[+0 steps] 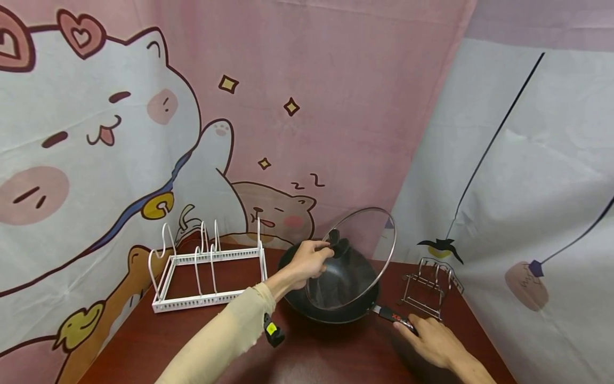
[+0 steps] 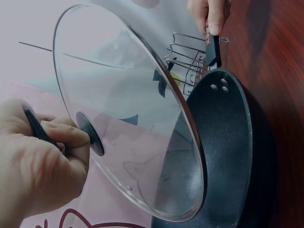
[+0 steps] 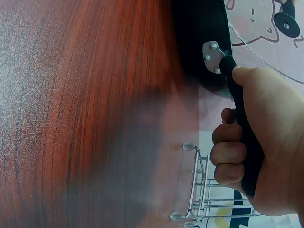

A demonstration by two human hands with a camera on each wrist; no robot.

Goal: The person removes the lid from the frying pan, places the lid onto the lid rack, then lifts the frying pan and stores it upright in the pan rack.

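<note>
My left hand [image 1: 308,262] grips the black knob [image 2: 90,133] of a glass lid [image 2: 126,109] with a metal rim. The lid is held tilted over a dark wok [image 1: 331,314], its lower edge at or just inside the wok's opening; whether it touches cannot be told. My right hand [image 3: 266,137] has its fingers curled round the wok's black handle [image 3: 243,128], with the thumb lying along it. In the left wrist view the wok's dark speckled inside and the rivets near its handle show.
A white adjustable rack [image 1: 211,304] with upright hoops stands left of the wok. To the right, near the wall cloth, is a small silver wire rack [image 1: 424,293]. A black strap with a yellow patch [image 1: 272,329] is by the left forearm. The table [image 1: 307,357] is dark red wood.
</note>
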